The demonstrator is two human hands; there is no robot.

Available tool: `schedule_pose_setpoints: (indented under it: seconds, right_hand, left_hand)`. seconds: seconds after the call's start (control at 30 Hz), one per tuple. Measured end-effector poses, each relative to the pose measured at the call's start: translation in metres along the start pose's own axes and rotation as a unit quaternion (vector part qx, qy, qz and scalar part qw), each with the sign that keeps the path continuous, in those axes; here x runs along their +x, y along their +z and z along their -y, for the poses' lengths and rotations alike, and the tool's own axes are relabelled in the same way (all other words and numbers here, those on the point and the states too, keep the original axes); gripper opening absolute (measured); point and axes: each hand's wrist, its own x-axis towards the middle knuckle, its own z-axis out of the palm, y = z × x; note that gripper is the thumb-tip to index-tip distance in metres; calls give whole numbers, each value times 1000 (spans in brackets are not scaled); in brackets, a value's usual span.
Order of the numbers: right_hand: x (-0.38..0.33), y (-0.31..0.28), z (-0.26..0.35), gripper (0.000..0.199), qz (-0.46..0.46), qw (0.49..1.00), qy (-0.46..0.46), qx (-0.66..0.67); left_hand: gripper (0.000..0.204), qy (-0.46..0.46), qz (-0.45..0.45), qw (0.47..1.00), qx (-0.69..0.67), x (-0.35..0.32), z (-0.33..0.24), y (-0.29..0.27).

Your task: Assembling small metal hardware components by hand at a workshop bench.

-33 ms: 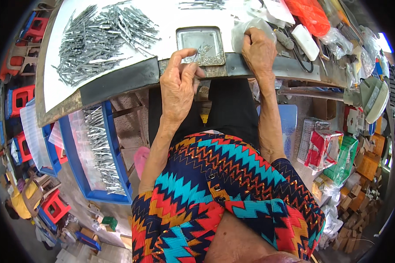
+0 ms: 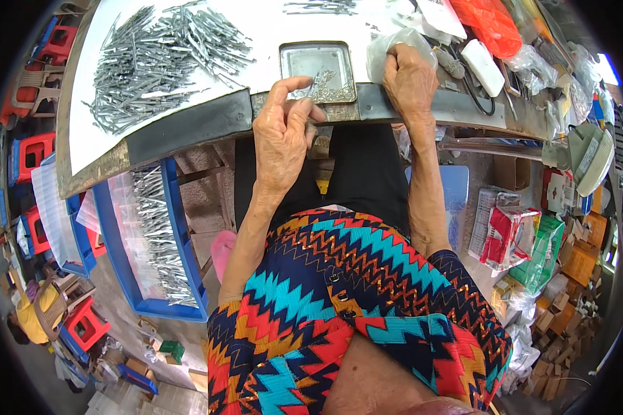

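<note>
My left hand (image 2: 284,128) is by the near edge of a shallow square metal tray (image 2: 353,62), with its fingers curled and the thumb bent toward the index finger. A thin greyish sliver shows near those fingertips, too small to name. Small shiny metal pieces (image 2: 336,90) lie in the tray's near part. Farther right, my right hand (image 2: 410,79) is closed, its knuckles up, against a translucent plastic bag (image 2: 379,55). Its fingertips are partly hidden, so what they hold cannot be made out. A large heap of thin grey metal strips (image 2: 152,69) covers the left of the white tabletop.
Dark strips (image 2: 187,128) line the table's front edge. A red plastic bag (image 2: 488,28), a white block-shaped object (image 2: 483,68) and a dark cable (image 2: 474,97) crowd the right. Below left stands a blue bin (image 2: 201,277) holding metal strips. Red stools (image 2: 86,325) stand beyond it.
</note>
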Motion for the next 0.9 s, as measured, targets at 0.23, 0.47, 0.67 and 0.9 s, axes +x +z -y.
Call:
schedule_pose_setpoints:
  seconds: [0.23, 0.47, 0.67, 0.9]
  right_hand:
    - [-4, -7, 1, 8, -111, 988, -28, 102]
    - [-30, -36, 64, 8, 40, 895, 52, 442]
    - [-36, -28, 78, 14, 93, 848, 19, 522]
    - [-39, -26, 78, 15, 103, 844, 47, 525]
  left_hand:
    - [18, 1, -10, 998, -56, 1, 0, -1]
    - [21, 5, -16, 997, -77, 0, 0, 0]
    - [18, 16, -37, 996, -76, -1, -1, 1]
    - [17, 20, -43, 998, -43, -4, 1, 0]
